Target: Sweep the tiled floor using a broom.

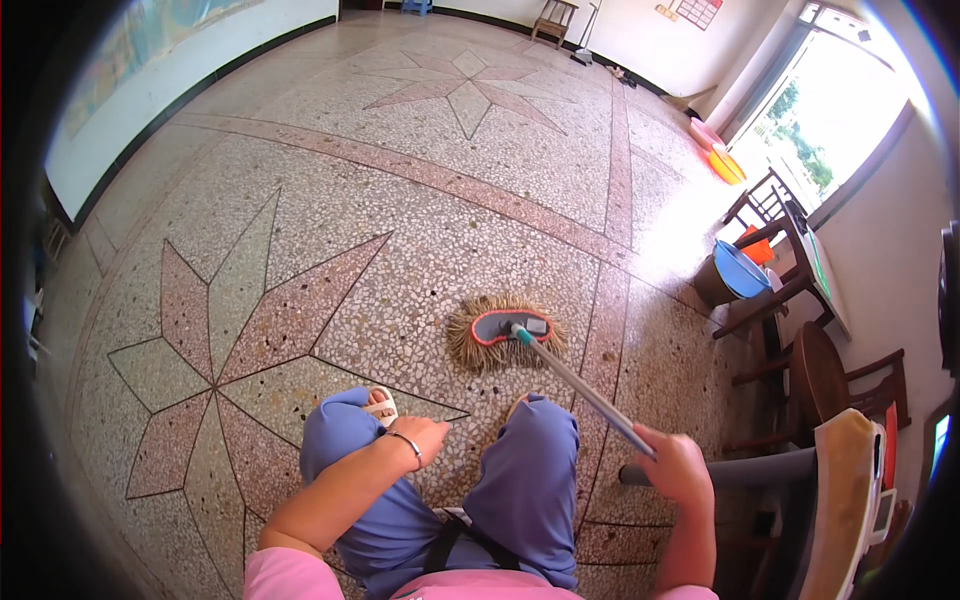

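Note:
My right hand (676, 465) is wrapped round the upper end of a mop's pole (590, 393). The pole slants away to the left, down to a flat oval mop head (507, 333) resting on the floor in front of my feet. Its grey plate has a red rim, a teal joint joins it to the pole, and tan strands fringe it all round. My left hand (420, 440) hangs over my left knee, its fingers curled in and nothing seen in them. A bracelet (405, 450) circles that wrist.
Speckled terrazzo floor (440, 240) with star inlays spreads ahead. On the right stand a blue basin (740, 268) on a bucket, a table (822, 270), wooden chairs (820, 375), and pink and orange basins (727, 165) by the bright doorway. A wooden stool (552, 22) stands at the far wall.

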A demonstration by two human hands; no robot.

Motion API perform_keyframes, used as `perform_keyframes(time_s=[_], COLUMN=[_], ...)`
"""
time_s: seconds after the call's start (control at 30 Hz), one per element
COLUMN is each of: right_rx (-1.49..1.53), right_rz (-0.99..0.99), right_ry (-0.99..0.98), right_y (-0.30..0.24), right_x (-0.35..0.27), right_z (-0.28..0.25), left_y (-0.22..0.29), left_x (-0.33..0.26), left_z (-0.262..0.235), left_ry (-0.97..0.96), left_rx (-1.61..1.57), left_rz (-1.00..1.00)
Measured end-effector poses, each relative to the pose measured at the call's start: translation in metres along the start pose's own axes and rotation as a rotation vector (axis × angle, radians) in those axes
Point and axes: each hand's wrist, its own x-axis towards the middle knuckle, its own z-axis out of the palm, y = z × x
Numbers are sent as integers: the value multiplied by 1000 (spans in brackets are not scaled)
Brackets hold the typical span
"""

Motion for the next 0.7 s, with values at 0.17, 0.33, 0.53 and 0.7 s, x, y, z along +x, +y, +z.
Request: perform_keyframes(time_s=[0.17, 0.33, 0.53, 0.7], right_rx=[-107, -206, -290, -240], right_rz=[-49, -49, -132, -196], right_ry=[8, -26, -199, -299], right_y=[-29, -61, -71, -59], right_x=[114, 201, 112, -1], right_z=[29, 66, 98, -19], left_y=[0, -6, -23, -29], left_x=[10, 34, 12, -5], left_z=[-5, -6, -8, -3], left_ry=[2, 11, 135, 172], left_rx=[-62, -63, -93, -80], left_rz=[4, -8, -12, 32])
